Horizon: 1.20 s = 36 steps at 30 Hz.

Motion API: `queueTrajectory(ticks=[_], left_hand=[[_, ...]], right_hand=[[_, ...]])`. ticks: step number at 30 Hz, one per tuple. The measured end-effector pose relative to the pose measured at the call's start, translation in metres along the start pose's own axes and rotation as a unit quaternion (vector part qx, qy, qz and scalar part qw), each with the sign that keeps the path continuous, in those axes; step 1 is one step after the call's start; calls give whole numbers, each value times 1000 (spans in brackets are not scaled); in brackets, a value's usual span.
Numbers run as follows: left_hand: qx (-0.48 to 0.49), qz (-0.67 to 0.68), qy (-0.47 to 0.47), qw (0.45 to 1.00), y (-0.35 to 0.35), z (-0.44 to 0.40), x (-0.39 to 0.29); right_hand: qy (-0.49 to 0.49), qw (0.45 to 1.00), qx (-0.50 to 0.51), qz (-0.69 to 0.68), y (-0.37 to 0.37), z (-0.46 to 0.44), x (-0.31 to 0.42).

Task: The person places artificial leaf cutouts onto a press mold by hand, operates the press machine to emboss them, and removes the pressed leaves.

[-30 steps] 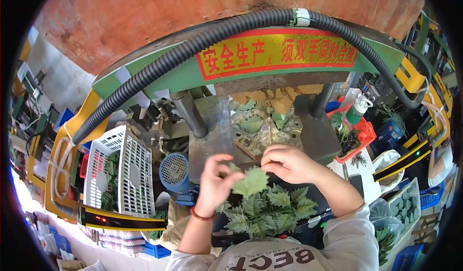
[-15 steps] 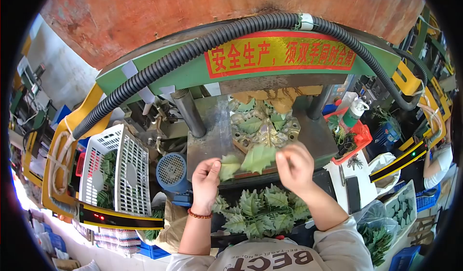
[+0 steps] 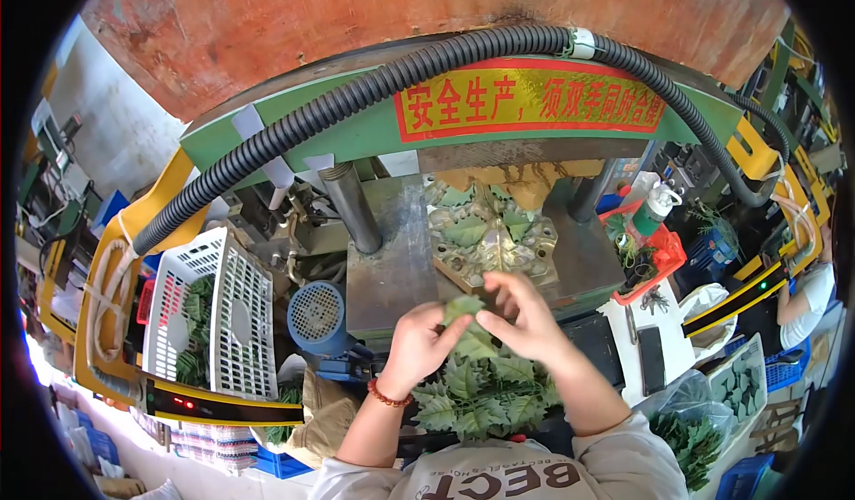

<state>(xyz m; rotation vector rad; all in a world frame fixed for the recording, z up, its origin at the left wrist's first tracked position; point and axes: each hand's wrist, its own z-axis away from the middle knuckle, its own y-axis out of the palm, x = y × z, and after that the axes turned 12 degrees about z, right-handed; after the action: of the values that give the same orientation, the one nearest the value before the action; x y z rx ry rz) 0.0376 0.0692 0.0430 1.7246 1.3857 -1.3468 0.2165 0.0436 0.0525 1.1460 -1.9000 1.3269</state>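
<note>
Both of my hands meet in front of the press, over a pile of green artificial leaves [image 3: 485,393]. My left hand [image 3: 420,347] pinches a pale green leaf [image 3: 461,308] between thumb and fingers. Close on its right is my right hand [image 3: 527,322], its thumb tip at the leaf's edge and its fingers curled but apart from the thumb. Another pale leaf [image 3: 476,345] shows just below the hands; whether it is held is unclear. Beyond them, a metal leaf mould [image 3: 490,255] lies on the press bed, with green leaf pieces [image 3: 465,230] on it.
A green press frame [image 3: 347,148] with a black corrugated hose [image 3: 356,90] arches over the bed. Steel posts [image 3: 352,211] flank it. At left are a white basket [image 3: 245,322] of greenery and a blue motor [image 3: 317,317]; at right, a red tray [image 3: 663,255]. A co-worker's sleeve [image 3: 809,308] shows far right.
My hands have come together from either side, the left moving right and the right moving slightly left. The leaves held apart before are now together between them.
</note>
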Motion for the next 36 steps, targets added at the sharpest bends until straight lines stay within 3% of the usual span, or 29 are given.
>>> queueTrajectory(ticks=[2,4,5,7,13,17,23,28,33,36], left_hand=[[115,-126,39,985,-6,-1,-2],[93,-111,24,989,-8,-2,-7],[68,-95,6,993,-7,-2,-11],[20,-61,-31,997,-5,2,-14],[-130,108,-36,985,0,25,13],[-101,236,-185,949,-24,31,23],[-99,199,-175,959,-11,27,20],[-82,205,-169,961,-8,26,24],[-45,176,-61,981,5,7,27],[-36,-15,-87,995,3,-2,-10]], right_hand=[[-143,984,35,99,-19,-18,3],[-169,961,140,171,-34,-31,-4],[-169,960,141,172,-36,-42,-9],[-106,955,-58,273,-34,-58,-24],[0,884,-203,422,-19,-60,-43],[-194,826,-149,508,-12,-27,-35],[-149,844,-188,479,-8,-20,-25],[-149,840,-157,498,-20,-34,-28],[-47,825,-163,539,0,-40,-37],[-25,859,-145,490,-9,-39,-20]])
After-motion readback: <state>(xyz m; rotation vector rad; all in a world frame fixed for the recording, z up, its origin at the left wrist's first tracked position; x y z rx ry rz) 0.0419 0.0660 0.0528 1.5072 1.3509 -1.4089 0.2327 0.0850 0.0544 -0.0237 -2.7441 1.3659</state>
